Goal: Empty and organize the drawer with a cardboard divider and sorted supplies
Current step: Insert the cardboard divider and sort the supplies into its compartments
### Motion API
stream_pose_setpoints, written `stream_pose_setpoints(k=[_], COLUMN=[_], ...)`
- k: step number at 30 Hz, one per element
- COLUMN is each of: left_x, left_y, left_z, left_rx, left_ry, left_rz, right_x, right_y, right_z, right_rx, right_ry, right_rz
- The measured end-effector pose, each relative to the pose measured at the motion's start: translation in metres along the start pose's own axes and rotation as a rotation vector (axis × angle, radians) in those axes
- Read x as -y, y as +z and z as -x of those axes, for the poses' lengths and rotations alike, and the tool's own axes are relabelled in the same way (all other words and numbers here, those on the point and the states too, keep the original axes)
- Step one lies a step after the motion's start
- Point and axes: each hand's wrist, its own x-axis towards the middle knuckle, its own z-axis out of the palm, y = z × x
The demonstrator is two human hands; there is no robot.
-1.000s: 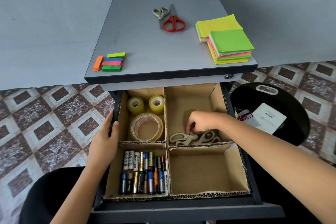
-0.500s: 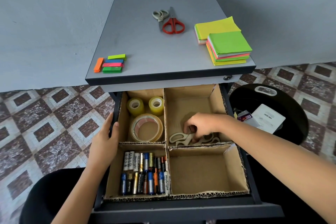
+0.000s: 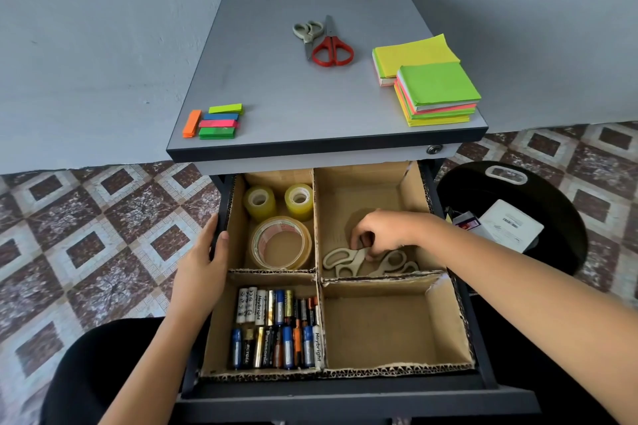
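Matt grey laminate tabletop (image 3: 276, 79), raw brown corrugated cardboard divider (image 3: 317, 278) with rough cut edges, glossy clear plastic tape rolls (image 3: 281, 243), shiny metal-cased batteries (image 3: 279, 328), smooth beige plastic scissor handles (image 3: 366, 262), neon paper sticky notes (image 3: 436, 93), dark painted drawer (image 3: 345, 393).

The one head-worn camera looks forward and steeply down, close over the open drawer (image 3: 338, 386), tabletop (image 3: 276, 86) filling the upper frame.
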Motion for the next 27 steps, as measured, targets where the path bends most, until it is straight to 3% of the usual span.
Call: stream_pose_setpoints(k=[9, 16, 22, 27], left_x=[0.004, 0.005, -0.053, -0.146], left_y=[0.001, 0.0, -0.026, -0.045], left_z=[-0.002, -0.004, -0.001, -0.029], left_rx=[0.008, -0.026, -0.35, -0.335], left_ry=[0.008, 0.023, 0.34, 0.638], left_rz=[-0.011, -0.079, -0.054, -0.019], right_x=[0.002, 0.012, 0.043, 0.062], right_y=[0.004, -0.01, -0.06, -0.124], right_z=[0.006, 0.03, 0.084, 0.109], right_rx=[-0.043, -0.188, -0.436, -0.715], right_ry=[0.042, 0.012, -0.127, -0.202], right_rz=[-0.045, -0.14, -0.149, -0.223])
